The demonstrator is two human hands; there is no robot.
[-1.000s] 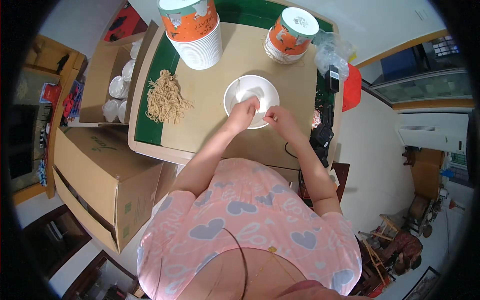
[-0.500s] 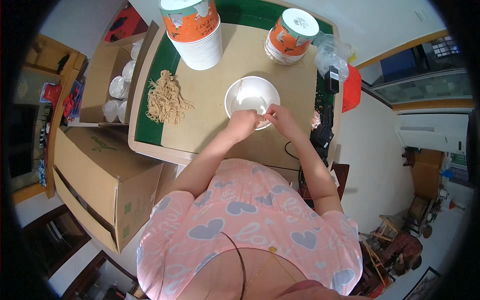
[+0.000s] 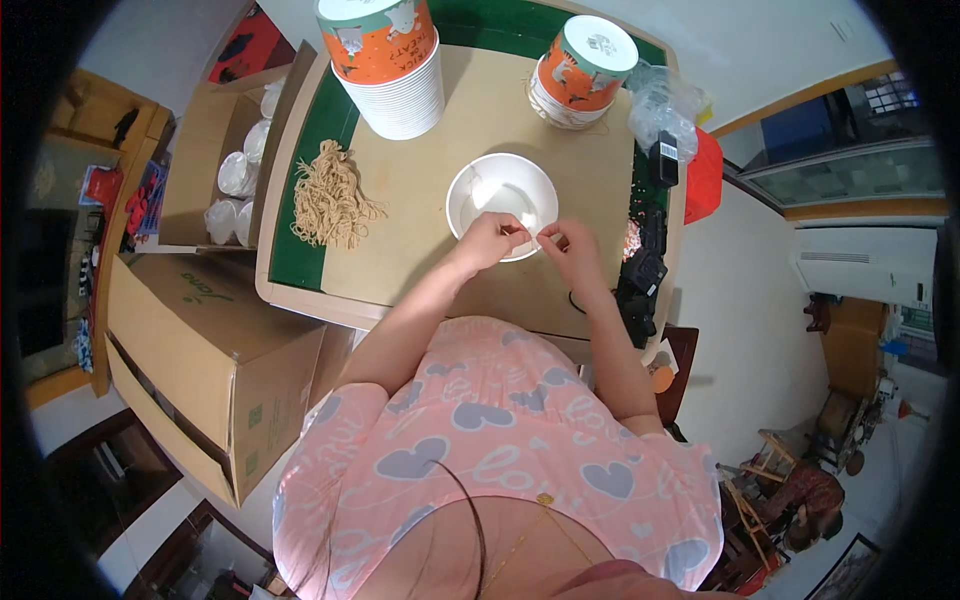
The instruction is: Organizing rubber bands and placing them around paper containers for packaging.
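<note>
A round white paper bucket point(image 3: 462, 190) stands mouth up on the table in front of me. At its near rim, my left hand point(image 3: 488, 243) is closed in a pinch. Just right of it, my right hand point(image 3: 572, 252) also pinches, thumb against forefinger. A thin cord, barely visible, seems to run between the fingertips; its ends are hidden. To the left lies a loose heap of tan cords point(image 3: 335, 200).
A tall stack of nested buckets point(image 3: 405, 95) rises at the far left, upside down. Another upturned bucket stack point(image 3: 578, 85), with cord around it, stands far right. Clear plastic bags point(image 3: 665, 105) and black devices point(image 3: 642, 272) line the right edge. Cardboard boxes point(image 3: 225, 350) flank the table's left.
My hands have moved slightly apart at the near rim. The bucket has shifted a little left. The tan strand seen inside it earlier no longer shows there. My right forearm has swung inward.
</note>
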